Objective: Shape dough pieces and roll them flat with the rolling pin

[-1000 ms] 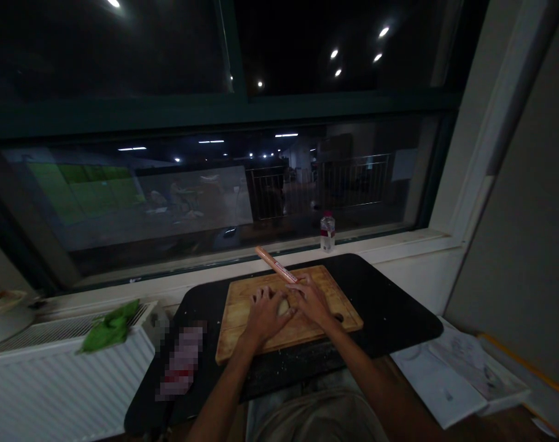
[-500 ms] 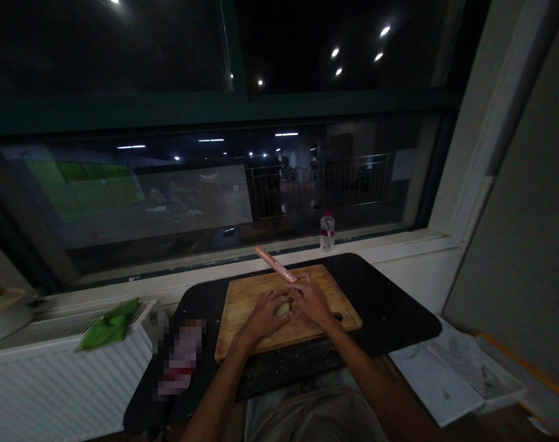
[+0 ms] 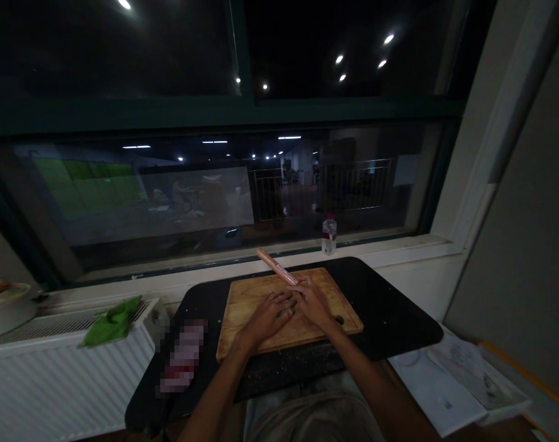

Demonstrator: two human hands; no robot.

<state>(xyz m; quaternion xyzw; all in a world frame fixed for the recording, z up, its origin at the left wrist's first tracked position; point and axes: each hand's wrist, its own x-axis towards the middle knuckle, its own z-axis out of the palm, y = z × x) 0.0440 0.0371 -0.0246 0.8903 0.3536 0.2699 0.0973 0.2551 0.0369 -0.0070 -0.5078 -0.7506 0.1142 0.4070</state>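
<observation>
A long pink-orange sausage in a printed wrapper (image 3: 276,266) slants up and away over the wooden cutting board (image 3: 242,294). Its near end is in my right hand (image 3: 312,302), whose fingers are closed round it. My left hand (image 3: 268,318) is just to the left, low over the board. Its fingers are curled in and meet the right fingertips by the sausage's near end. What lies between the left fingertips is hidden.
The board lies on a black table (image 3: 390,313) with crumbs on it. A pixelated pink-and-red packet (image 3: 183,356) lies at left. A water bottle (image 3: 328,236) stands on the windowsill. A green cloth (image 3: 113,322) rests on the radiator (image 3: 77,387). White boxes (image 3: 445,380) are at lower right.
My left fingers have drawn closer together, narrowing the gap between thumb and fingers. The sausage stays in my right hand at nearly the same slant. The camera view has shifted slightly.
</observation>
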